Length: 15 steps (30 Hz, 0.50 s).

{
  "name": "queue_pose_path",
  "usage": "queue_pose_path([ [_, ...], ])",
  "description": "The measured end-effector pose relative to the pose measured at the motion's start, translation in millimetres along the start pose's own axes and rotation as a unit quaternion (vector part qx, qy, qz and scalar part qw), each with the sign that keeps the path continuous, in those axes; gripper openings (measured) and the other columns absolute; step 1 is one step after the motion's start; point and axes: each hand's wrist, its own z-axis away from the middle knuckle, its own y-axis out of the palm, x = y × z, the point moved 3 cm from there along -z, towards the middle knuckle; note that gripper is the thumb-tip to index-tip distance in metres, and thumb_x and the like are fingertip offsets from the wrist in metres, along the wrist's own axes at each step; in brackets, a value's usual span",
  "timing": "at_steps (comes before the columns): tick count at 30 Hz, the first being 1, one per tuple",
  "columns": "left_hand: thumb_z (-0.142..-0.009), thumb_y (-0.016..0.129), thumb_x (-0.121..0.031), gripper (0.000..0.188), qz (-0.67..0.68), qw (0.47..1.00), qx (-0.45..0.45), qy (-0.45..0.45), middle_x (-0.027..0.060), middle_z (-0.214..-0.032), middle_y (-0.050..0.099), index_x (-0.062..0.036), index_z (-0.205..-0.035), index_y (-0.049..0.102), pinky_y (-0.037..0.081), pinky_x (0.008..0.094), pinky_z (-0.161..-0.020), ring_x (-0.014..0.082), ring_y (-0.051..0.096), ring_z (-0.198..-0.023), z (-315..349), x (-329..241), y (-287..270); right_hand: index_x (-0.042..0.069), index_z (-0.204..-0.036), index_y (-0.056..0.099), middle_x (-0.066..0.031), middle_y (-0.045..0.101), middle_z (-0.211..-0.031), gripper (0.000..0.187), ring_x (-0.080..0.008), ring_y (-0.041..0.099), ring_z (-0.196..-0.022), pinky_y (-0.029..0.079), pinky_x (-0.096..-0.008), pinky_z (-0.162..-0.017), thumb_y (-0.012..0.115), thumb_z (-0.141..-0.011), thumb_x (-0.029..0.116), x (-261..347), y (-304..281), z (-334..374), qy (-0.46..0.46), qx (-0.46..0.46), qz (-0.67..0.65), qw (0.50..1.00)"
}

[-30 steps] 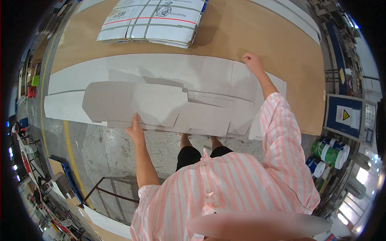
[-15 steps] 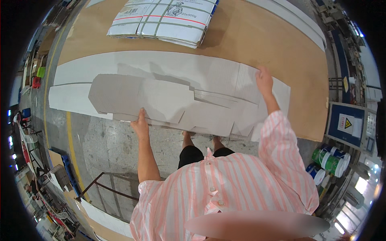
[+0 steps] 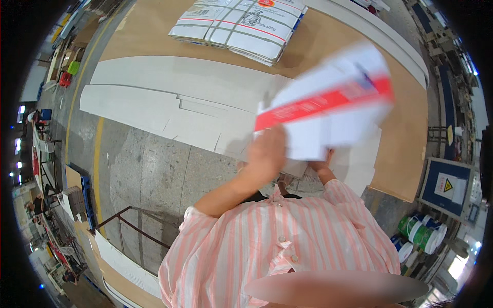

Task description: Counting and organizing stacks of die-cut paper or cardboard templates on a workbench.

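A folded white cardboard carton piece [image 3: 303, 123] with a red stripe stands tilted above the table, blurred by motion. My left hand [image 3: 268, 151] is closed on its lower left edge, close to the red stripe. At its bottom edge my right hand [image 3: 323, 165] grips it with fingertips showing and the rest partly hidden. Under and left of it lie flat pale cardboard sheets [image 3: 138, 97], overlapping along the near side of the table.
Behind the sheets sits a strapped bundle of printed white cartons [image 3: 236, 31] on the brown tabletop [image 3: 328, 56]. Paint-type buckets [image 3: 423, 231] and a blue panel with a warning sign [image 3: 444, 187] stand at the right. A metal frame [image 3: 123, 218] is at lower left.
The carton piece has come up off the sheets and its red-striped printed side now shows. My left hand has moved right, and my right hand has come down nearer to me.
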Motion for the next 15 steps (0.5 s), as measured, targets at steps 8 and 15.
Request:
queue_pose_path([
  [8,-0.062,0.057,-0.011,0.036,-0.030,0.981,0.128,0.142,0.0166,-0.090,0.058,0.0063,-0.094,0.056,0.047,0.0322,-0.065,0.0250,0.056,-0.077,4.7,-55.5,38.1,0.011,-0.139,0.023,-0.0151,0.020,-0.143,0.075,-0.0358,0.012,-0.132,0.006,-0.0566,-0.104,0.046,-0.081,0.053,-3.3,1.2,7.2,-0.019,-0.132,-0.078,0.988],
  [15,-0.079,0.064,-0.019,0.041,0.480,0.702,-0.176,-0.496,0.0098,-0.112,0.056,0.0018,-0.113,0.053,0.042,0.0355,-0.087,0.0230,0.053,-0.101,73.8,140.8,12.0,0.010,-0.137,0.025,-0.0151,0.020,-0.143,0.071,-0.0342,0.013,-0.132,0.007,-0.0569,-0.103,0.046,-0.082,0.049,-7.4,-7.3,10.4,-0.024,-0.226,-0.121,0.966],
])
